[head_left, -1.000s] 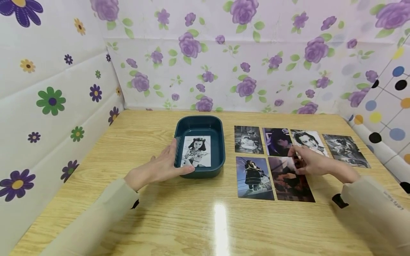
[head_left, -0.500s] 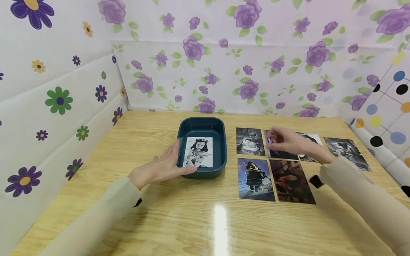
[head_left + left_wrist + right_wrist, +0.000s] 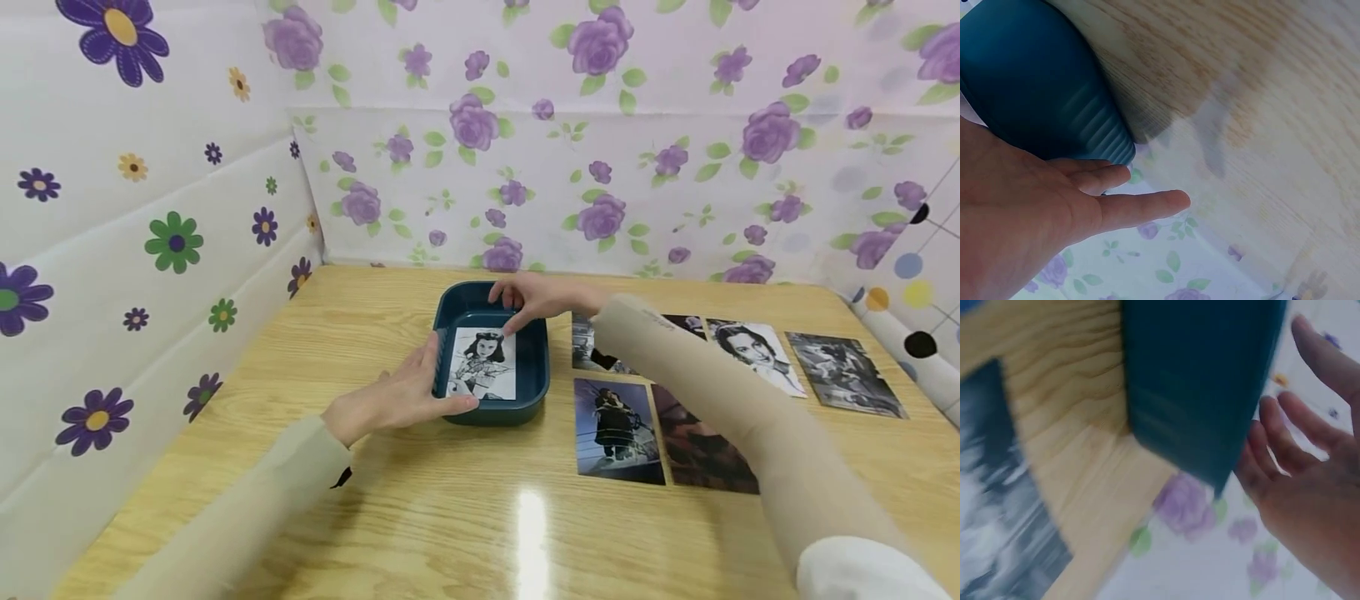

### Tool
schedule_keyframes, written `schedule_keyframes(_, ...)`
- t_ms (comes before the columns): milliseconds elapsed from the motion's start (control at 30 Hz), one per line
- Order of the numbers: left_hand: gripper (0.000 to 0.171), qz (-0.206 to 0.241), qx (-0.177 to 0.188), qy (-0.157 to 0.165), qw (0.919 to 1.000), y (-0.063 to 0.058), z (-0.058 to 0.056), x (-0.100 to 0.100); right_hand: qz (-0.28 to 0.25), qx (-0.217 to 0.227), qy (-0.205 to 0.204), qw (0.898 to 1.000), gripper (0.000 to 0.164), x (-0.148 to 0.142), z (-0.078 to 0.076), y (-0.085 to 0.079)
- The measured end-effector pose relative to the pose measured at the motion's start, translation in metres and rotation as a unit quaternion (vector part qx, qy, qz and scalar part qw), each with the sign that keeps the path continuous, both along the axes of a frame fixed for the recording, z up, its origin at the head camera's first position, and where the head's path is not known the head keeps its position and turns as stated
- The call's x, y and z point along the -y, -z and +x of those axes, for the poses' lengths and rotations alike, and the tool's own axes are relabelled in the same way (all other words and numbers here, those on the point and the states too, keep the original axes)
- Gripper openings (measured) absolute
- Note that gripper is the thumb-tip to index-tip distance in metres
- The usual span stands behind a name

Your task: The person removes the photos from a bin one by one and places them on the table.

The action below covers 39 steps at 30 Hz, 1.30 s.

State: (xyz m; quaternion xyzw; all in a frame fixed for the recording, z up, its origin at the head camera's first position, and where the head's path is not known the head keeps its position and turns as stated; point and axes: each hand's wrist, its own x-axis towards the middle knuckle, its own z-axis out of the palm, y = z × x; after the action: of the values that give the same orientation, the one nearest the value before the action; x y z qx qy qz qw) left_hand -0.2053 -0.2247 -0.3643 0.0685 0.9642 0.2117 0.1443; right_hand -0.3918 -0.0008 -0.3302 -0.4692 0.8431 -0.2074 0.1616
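A dark teal tray [image 3: 538, 375] with tall sides stands on the table, and a black-and-white portrait photo [image 3: 480, 367] lies in it. My left hand [image 3: 397, 400] rests against the tray's left side, its fingers along the wall and its thumb at the front rim. In the left wrist view the tray's ribbed side [image 3: 1094, 128] lies beside the fingers. My right hand [image 3: 536, 298] reaches over the tray's right rim with fingers loosely bent, nothing visible between them. Its thumb tip overlaps the photo's upper right corner. In the right wrist view the hand [image 3: 1310, 450] is spread beside the tray wall [image 3: 1197, 381].
Several photos lie in two rows on the right: a couple on a ship's railing [image 3: 618, 429], a dark reddish one [image 3: 701, 442], a smiling portrait [image 3: 757, 354] and a grey scene [image 3: 843, 371]. My right sleeve covers parts of some. Flowered cloth [image 3: 600, 167] hangs behind the table.
My right hand has moved left from the photos on the right to over the tray. The left hand stays at the tray's side. The head view has shifted slightly.
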Motion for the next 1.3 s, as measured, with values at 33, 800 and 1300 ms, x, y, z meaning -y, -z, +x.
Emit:
schedule_keyframes(33,0.122,-0.002,0.002,0.001,1.0,0.0,0.0,0.0,0.031,-0.008,-0.009,0.999,0.061,0.009,-0.001,0.002)
schedule_keyframes(800,0.122,-0.01,0.002,-0.001,0.9999,0.0,0.0,0.0,0.26,-0.073,0.015,0.963,0.073,0.049,-0.009,0.03)
schedule_keyframes(1300,0.124,-0.009,-0.001,-0.002,1.0,0.002,-0.002,0.001,0.213,-0.047,0.032,0.975,0.083,0.048,-0.001,0.028)
